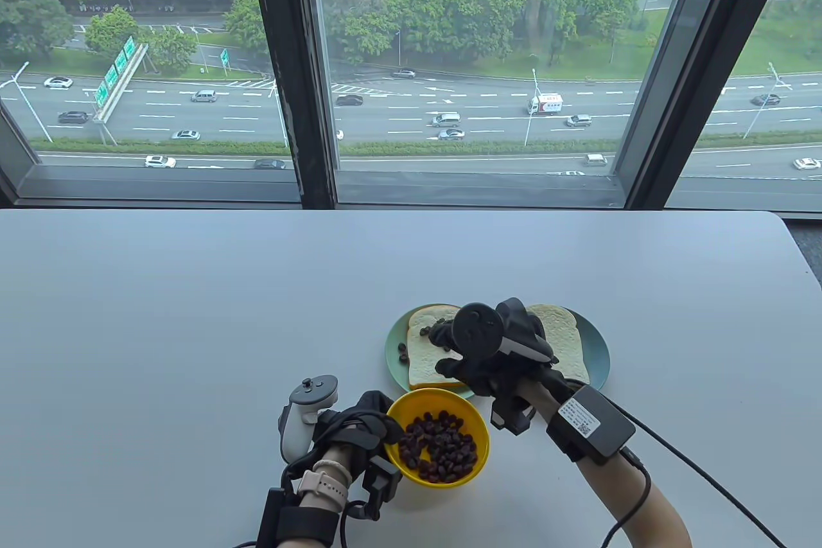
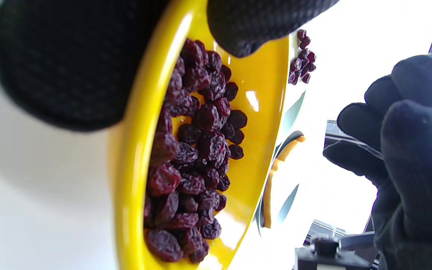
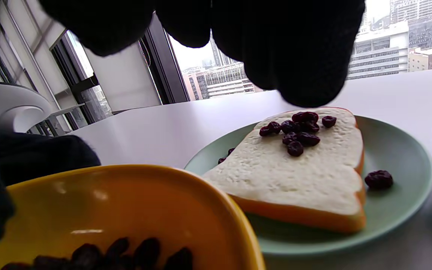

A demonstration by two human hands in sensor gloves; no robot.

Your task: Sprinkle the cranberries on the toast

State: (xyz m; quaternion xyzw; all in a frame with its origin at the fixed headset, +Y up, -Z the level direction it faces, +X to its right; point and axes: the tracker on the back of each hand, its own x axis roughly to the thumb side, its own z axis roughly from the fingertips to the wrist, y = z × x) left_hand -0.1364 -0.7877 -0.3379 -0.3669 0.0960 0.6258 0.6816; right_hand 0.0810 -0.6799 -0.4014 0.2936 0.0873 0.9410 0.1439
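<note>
A pale grey surface stretches before me under a wide window. On it, near the front edge and right of centre, sits a round pale green plate.

Two slices of white toast lie side by side on the plate. The left slice has its long axis running toward twelve o'clock, with the rounded top at the far end and the flat base nearest me. It looks soft and pale, with an orange-brown crust. The right slice lies at three o'clock from it, mostly hidden by my right hand.

A yellow bowl stands at six o'clock from the plate, just beside its rim. It holds a heap of dark red, wrinkled cranberries.

My left hand, in a black glove, grips the bowl's rim at nine o'clock, thumb over the inside edge.

My right hand hovers over the plate, fingers bunched and pointing down above the far end of the left slice; I cannot tell whether they pinch anything.

A small cluster of sprinkled cranberries rests on that far end. A few loose ones lie on the plate at nine o'clock from the slice.

A white label on my right wrist unit carries print too small to read.
</note>
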